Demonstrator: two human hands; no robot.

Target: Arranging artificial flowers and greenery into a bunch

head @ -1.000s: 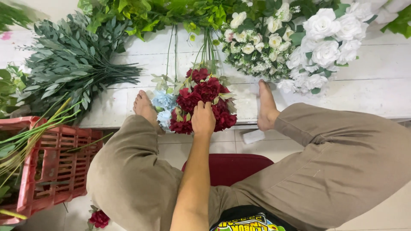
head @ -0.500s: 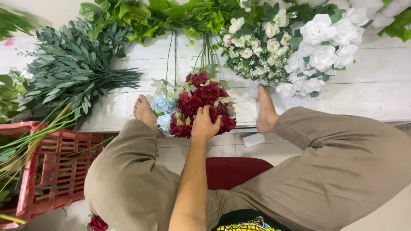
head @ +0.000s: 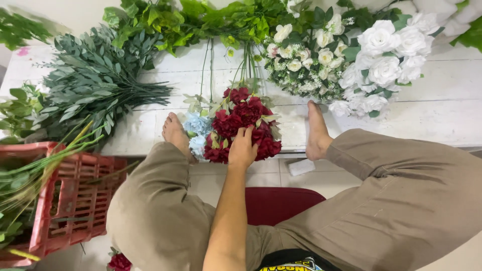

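A bunch of dark red flowers [head: 236, 118] lies on the white wooden board [head: 442, 110] between my two bare feet, its green stems running away from me. My left hand [head: 243, 149] reaches out between my knees and rests on the near side of the bunch, fingers curled into the red blooms. Pale blue flowers [head: 196, 125] sit against the bunch's left side, beside my left foot [head: 175, 133]. My right foot [head: 317, 133] is planted to the right of the bunch. My right hand is out of sight.
A white rose bouquet [head: 381, 65] and small cream flowers [head: 301, 57] lie at the back right. Grey-green foliage [head: 95, 85] lies at the left and bright green leaves [head: 201, 17] at the back. A red plastic crate [head: 75, 200] with green stems stands at my left. A red stool [head: 281, 203] is under me.
My left hand stays on the red bunch, with its fingers shifted slightly. Nothing else has moved.
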